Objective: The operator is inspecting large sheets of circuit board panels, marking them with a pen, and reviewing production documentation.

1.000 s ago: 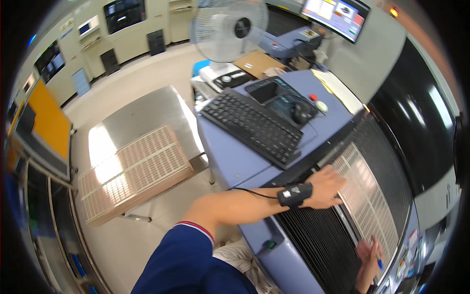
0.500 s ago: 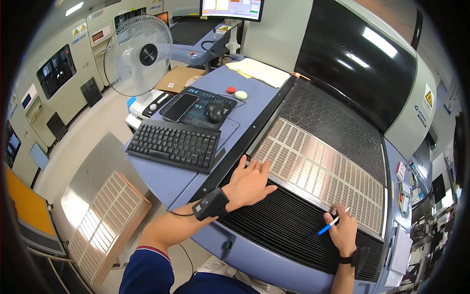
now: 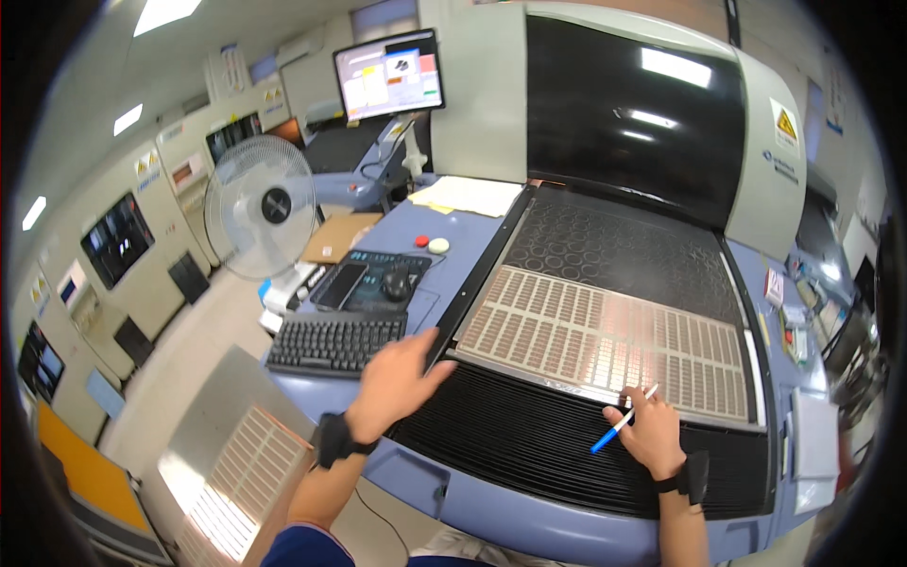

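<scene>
A copper-coloured circuit board panel (image 3: 605, 326) with a pale grid lies flat on the machine's black bed. My left hand (image 3: 395, 386) is open, its fingers apart, over the bed's left edge beside the black keyboard (image 3: 331, 342); nothing is in it. At the panel's front edge is my right hand (image 3: 652, 433), closed around a white and blue marker pen (image 3: 609, 436). The pen slants, with its blue end toward the lower left. The fingertips of that hand reach the panel's near edge, though whether they press on it is hard to see.
Black ribbed bellows (image 3: 520, 444) run in front of the panel. Left of the bed are a mouse (image 3: 396, 283), a phone (image 3: 341, 286), red and pale buttons and a fan (image 3: 261, 206). A stack of similar panels (image 3: 248, 472) stands at lower left. A monitor (image 3: 389, 76) rises behind.
My left hand has come off the panel's left corner and moved left toward the keyboard. My right hand stays at the panel's front edge with the marker pen. The view has tilted upward.
</scene>
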Available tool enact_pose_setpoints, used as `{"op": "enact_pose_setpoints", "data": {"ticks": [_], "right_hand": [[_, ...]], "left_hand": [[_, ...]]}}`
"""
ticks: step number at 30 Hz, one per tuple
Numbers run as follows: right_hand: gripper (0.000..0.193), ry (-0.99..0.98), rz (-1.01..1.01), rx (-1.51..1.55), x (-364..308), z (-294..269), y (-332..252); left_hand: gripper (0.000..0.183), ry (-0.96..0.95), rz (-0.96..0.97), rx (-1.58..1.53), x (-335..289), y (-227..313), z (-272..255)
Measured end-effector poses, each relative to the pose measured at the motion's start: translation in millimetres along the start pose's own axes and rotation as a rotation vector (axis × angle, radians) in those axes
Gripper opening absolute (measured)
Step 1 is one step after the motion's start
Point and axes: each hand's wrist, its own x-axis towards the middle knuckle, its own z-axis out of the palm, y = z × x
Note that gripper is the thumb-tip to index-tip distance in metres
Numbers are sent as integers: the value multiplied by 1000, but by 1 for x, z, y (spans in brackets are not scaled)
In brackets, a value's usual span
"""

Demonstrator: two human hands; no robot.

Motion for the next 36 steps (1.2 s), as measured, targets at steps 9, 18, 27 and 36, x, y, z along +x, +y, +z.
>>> {"op": "enact_pose_setpoints", "data": {"ticks": [9, 18, 27, 36], "right_hand": [[44, 18, -52, 4, 2, 11, 14], [25, -44, -21, 80, 3, 1, -2], [33, 54, -216, 317, -12, -20, -37], [35, -129, -407, 323, -14, -32, -67]], "left_hand": [[36, 188, -402, 431, -75, -158, -29], [35, 247, -345, 441, -38, -99, -24], [35, 14, 760, -351, 11, 77, 77], [19, 64, 920, -697, 2, 86, 111]]}}
